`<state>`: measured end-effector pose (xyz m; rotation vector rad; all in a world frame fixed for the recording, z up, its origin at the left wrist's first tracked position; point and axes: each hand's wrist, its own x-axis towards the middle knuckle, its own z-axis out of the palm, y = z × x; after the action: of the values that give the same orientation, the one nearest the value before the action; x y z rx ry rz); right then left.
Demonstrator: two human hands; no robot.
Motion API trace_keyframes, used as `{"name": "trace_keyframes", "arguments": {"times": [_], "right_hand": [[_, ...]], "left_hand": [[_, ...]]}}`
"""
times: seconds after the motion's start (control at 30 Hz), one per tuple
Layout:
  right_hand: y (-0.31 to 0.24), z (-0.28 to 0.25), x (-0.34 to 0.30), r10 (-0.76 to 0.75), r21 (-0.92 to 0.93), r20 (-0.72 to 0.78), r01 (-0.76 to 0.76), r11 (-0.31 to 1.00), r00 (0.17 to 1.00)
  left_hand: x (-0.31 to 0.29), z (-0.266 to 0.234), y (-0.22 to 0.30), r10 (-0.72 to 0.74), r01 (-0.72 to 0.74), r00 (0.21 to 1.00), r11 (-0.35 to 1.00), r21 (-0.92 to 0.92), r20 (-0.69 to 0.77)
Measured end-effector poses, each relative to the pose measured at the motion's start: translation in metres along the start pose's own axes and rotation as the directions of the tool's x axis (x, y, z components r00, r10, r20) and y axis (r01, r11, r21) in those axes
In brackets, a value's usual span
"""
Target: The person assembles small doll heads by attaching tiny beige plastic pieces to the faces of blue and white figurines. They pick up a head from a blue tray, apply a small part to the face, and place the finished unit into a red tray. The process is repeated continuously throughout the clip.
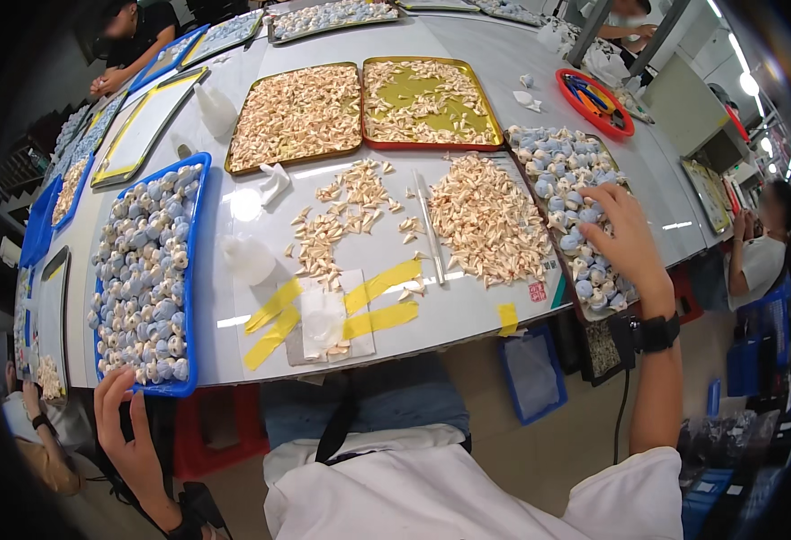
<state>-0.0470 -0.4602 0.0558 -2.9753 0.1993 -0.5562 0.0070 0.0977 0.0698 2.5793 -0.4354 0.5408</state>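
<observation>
My left hand [125,432] is at the near end of a blue tray [192,297], fingers apart, with the fingertips by its front rim. Small round blue-and-white pieces [143,279] fill that tray. On the right, my right hand [628,236] reaches over a dark-rimmed tray [523,184] of the same kind of pieces [562,193]. Its thumb and fingers are spread just above or touching the pieces; I cannot tell which. Between the hands lie a large heap of small pointed cream pieces [485,220] and a smaller scattered heap [346,216], with a clear rod [429,229] between them.
Two gold trays [366,144] with cream pieces stand at the back. Yellow tape [382,319] frames a white pad [324,322] at the front edge. Squeeze bottles [248,259] stand left. A red basket [628,126] of tools is at far right. Other people sit around the table.
</observation>
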Motion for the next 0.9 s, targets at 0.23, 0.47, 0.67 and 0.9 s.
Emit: {"name": "trace_keyframes", "arguments": {"times": [0.23,0.47,0.67,0.9], "right_hand": [[0.026,0.001,0.012,0.07,0.102,0.091,-0.079,0.992,0.993],[0.055,0.009,0.015,0.112,-0.026,0.058,-0.111,0.994,0.992],[0.058,0.007,0.011,0.182,-0.026,0.097,-0.18,0.983,0.979],[0.05,-0.006,-0.005,0.161,0.232,0.09,-0.178,0.956,0.983]], "left_hand": [[-0.017,-0.004,-0.014,-0.009,0.008,1.0,0.999,0.038,0.029],[-0.023,-0.003,-0.015,-0.013,0.012,0.999,0.999,0.049,0.038],[-0.031,-0.008,-0.022,-0.07,0.071,0.997,0.996,-0.046,0.017],[-0.034,-0.003,-0.012,-0.045,0.066,0.99,0.985,-0.158,0.131]]}}
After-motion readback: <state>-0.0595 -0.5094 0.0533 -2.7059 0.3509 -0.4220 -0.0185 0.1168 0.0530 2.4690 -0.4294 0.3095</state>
